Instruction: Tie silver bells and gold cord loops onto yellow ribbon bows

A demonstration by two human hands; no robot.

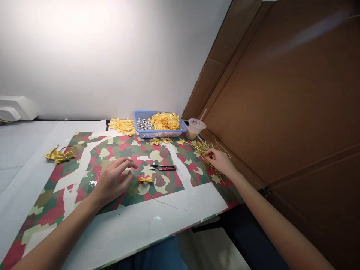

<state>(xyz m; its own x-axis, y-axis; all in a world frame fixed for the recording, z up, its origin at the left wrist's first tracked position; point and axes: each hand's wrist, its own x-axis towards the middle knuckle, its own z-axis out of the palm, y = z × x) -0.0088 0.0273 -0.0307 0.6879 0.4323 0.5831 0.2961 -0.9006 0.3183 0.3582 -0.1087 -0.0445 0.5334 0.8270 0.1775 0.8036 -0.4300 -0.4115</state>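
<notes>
My left hand (116, 181) hovers low over the patterned table covering, its fingers apart and loosely bent, with nothing in it. Just right of it lies a small yellow ribbon bow (145, 180) with a silver bell, its thin tie trailing toward the front. Behind the bow rest thread snips (162, 168) with dark handles. Over at the right, my right hand (221, 162) has its thumb and fingertips pinched at a bundle of gold twist ties (201, 148). How many strands are between the fingertips cannot be made out.
A blue basket (159, 134) of silver bells and yellow bows stands at the back, beside a loose bow pile (122, 126). A lidded drink cup (195, 128) with a straw is near the cardboard wall (281, 93). Finished-looking bows with ties (59, 154) lie at left.
</notes>
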